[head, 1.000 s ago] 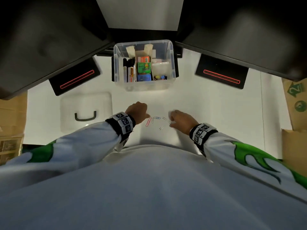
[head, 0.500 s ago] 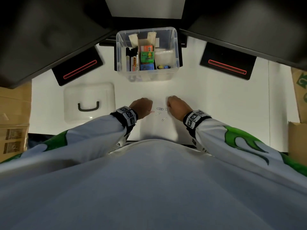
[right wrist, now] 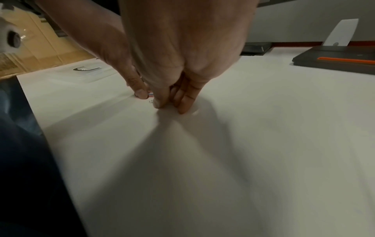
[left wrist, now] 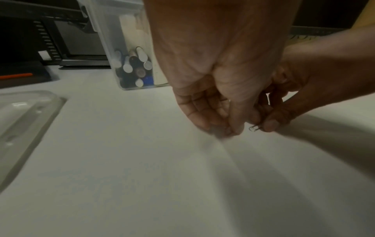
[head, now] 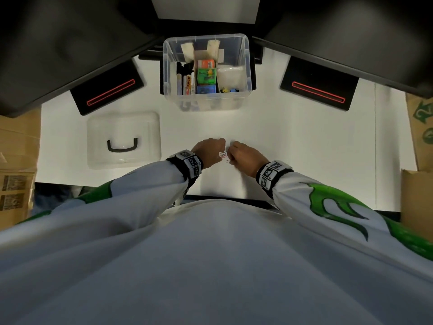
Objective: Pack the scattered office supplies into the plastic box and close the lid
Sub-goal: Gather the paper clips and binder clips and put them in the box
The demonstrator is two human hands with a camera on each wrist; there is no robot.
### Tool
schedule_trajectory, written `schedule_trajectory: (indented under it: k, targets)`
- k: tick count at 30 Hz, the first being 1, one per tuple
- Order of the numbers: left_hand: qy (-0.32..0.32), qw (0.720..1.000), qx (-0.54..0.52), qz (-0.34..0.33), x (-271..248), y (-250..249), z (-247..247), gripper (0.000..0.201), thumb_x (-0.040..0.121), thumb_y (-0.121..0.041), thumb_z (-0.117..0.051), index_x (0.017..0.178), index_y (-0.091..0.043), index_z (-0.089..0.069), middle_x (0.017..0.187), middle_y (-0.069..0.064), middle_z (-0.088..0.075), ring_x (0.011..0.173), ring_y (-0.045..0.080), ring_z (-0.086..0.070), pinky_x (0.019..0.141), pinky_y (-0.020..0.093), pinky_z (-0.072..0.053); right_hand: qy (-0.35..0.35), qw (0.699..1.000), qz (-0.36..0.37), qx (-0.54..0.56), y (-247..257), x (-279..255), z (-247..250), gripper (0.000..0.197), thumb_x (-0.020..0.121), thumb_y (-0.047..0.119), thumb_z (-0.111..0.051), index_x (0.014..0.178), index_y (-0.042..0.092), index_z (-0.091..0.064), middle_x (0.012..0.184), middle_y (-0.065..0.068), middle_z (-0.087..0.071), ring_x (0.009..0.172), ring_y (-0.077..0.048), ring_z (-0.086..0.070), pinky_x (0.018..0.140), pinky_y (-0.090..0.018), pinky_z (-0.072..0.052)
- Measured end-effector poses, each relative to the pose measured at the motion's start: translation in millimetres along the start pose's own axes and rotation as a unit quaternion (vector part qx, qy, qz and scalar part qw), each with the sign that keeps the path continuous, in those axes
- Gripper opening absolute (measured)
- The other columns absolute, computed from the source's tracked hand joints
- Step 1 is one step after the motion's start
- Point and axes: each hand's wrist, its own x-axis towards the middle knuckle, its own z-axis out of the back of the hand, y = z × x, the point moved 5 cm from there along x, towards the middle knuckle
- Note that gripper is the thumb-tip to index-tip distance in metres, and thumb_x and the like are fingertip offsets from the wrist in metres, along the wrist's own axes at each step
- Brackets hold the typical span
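Note:
Both hands meet on the white table in front of the clear plastic box. A small bunch of coloured paper clips lies between them. My left hand has its fingers curled down to the table, fingertips against the thumb, and a glint of wire shows in its palm. My right hand pinches a clip under its thumb, its fingertips on the table beside the red and blue clips. The box stands open and holds markers, small coloured boxes and binder clips.
The clear lid with a black handle lies flat on the table to the left of my hands. Two black stands with red stripes flank the box under dark monitors. Cardboard boxes border the table on both sides.
The hands have drawn together from apart. The clips that lay spread between them are now bunched under the fingertips. The camera has tilted, so the box sits closer in view.

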Motion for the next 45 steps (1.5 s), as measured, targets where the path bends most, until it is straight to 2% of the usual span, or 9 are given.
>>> schedule_trajectory:
  k: [7, 15, 22, 28, 32, 36, 40, 43, 45]
  targets:
    - [0.001, 0.998, 0.065, -0.013, 0, 0, 1, 0.013, 0.088, -0.013, -0.055, 0.096, -0.009, -0.064, 0.105, 0.010, -0.058, 0.094, 0.030, -0.060, 0.079, 0.039, -0.050, 0.005, 0.998, 0.026, -0.050, 4, 1, 0, 0.015, 0.093, 0.003, -0.046, 0.101, -0.002, -0.058, 0.109, -0.021, -0.054, 0.089, -0.038, -0.058, 0.072, -0.043, -0.044]
    - [-0.010, 0.998, 0.060, -0.019, -8, 8, 4, 0.007, 0.088, -0.018, -0.055, 0.082, -0.015, -0.053, 0.093, 0.007, -0.064, 0.084, 0.029, -0.058, 0.067, 0.032, -0.040, 0.007, 1.000, -0.019, -0.006, -7, -3, -3, 0.019, 0.083, -0.007, -0.047, 0.099, 0.003, -0.051, 0.104, -0.019, -0.055, 0.091, -0.036, -0.059, 0.074, -0.043, -0.049]
    - [-0.136, 0.987, -0.073, -0.046, -19, 15, 58, 0.021, 0.090, -0.031, -0.062, 0.078, -0.017, -0.052, 0.067, -0.003, -0.060, 0.063, 0.023, -0.058, 0.062, 0.039, -0.052, -0.039, 0.987, -0.079, 0.134, -39, -13, 48, 0.008, 0.094, 0.006, -0.048, 0.092, 0.002, -0.056, 0.094, -0.014, -0.061, 0.085, -0.031, -0.059, 0.075, -0.035, -0.044]
    - [-0.268, 0.944, -0.182, -0.067, -12, -8, 145, 0.014, 0.089, -0.018, -0.063, 0.097, -0.007, -0.059, 0.083, 0.006, -0.067, 0.073, 0.018, -0.062, 0.068, 0.032, -0.051, -0.145, 0.948, -0.055, 0.278, -16, 1, 139, 0.011, 0.093, 0.010, -0.049, 0.093, 0.011, -0.061, 0.079, 0.003, -0.062, 0.066, -0.012, -0.058, 0.063, -0.019, -0.051]
    - [-0.324, 0.918, -0.230, -0.011, 22, -17, 187, 0.010, 0.085, -0.011, -0.060, 0.095, -0.009, -0.061, 0.077, 0.001, -0.062, 0.068, 0.011, -0.055, 0.066, 0.027, -0.049, -0.240, 0.916, -0.062, 0.317, -12, 36, 192, 0.013, 0.092, 0.008, -0.051, 0.085, 0.016, -0.060, 0.072, 0.003, -0.063, 0.062, -0.013, -0.061, 0.063, -0.021, -0.054]
    - [-0.323, 0.924, -0.203, 0.025, 59, -21, 211, 0.012, 0.088, -0.015, -0.058, 0.098, -0.009, -0.062, 0.082, 0.001, -0.065, 0.078, 0.017, -0.061, 0.073, 0.028, -0.050, -0.325, 0.887, -0.114, 0.307, -25, 81, 226, 0.018, 0.089, 0.007, -0.053, 0.076, 0.019, -0.059, 0.075, 0.000, -0.065, 0.071, -0.019, -0.066, 0.069, -0.032, -0.058]
    - [-0.300, 0.935, -0.182, 0.052, 83, -14, 208, 0.018, 0.087, -0.017, -0.056, 0.103, -0.016, -0.063, 0.096, 0.004, -0.072, 0.092, 0.023, -0.067, 0.087, 0.041, -0.054, -0.325, 0.892, -0.185, 0.254, -40, 114, 219, 0.017, 0.086, 0.001, -0.051, 0.093, 0.006, -0.066, 0.088, -0.004, -0.067, 0.084, -0.019, -0.064, 0.086, -0.038, -0.055]
    - [-0.302, 0.933, -0.189, 0.045, 76, -9, 198, 0.027, 0.089, -0.008, -0.050, 0.113, -0.012, -0.063, 0.112, 0.007, -0.069, 0.101, 0.023, -0.065, 0.093, 0.039, -0.052, -0.295, 0.905, -0.167, 0.256, -40, 106, 201, 0.026, 0.089, 0.000, -0.049, 0.111, 0.006, -0.062, 0.108, -0.012, -0.066, 0.098, -0.022, -0.062, 0.094, -0.037, -0.052]
    - [-0.323, 0.928, -0.181, 0.033, 61, -7, 192, 0.021, 0.088, -0.008, -0.049, 0.100, -0.010, -0.066, 0.101, 0.005, -0.070, 0.090, 0.020, -0.066, 0.083, 0.037, -0.055, -0.317, 0.908, -0.118, 0.248, -35, 81, 197, 0.025, 0.092, 0.003, -0.049, 0.114, 0.007, -0.060, 0.111, -0.012, -0.062, 0.098, -0.021, -0.061, 0.091, -0.032, -0.052]
